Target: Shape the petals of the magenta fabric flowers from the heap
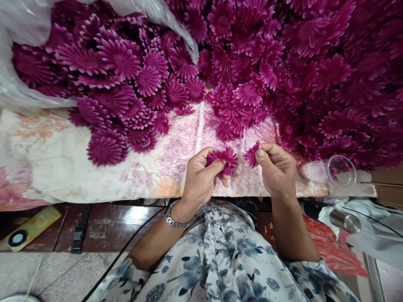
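My left hand (201,176) grips a small bunch of magenta fabric flower petals (225,158) between thumb and fingers, just above the table's near edge. My right hand (277,167) pinches a single magenta petal piece (252,154) between thumb and forefinger, a little to the right of the left hand's bunch. The two pieces are close but apart. A metal watch (174,220) sits on my left wrist. Both hands hover over a pink-stained floral cloth (56,163) that covers the table.
A large heap of magenta flower petals (315,63) fills the back and right. More petals spill from a clear plastic bag (19,54) at the left. A clear glass (333,170) lies on its side at the right. A metal cylinder (344,220) lies below it.
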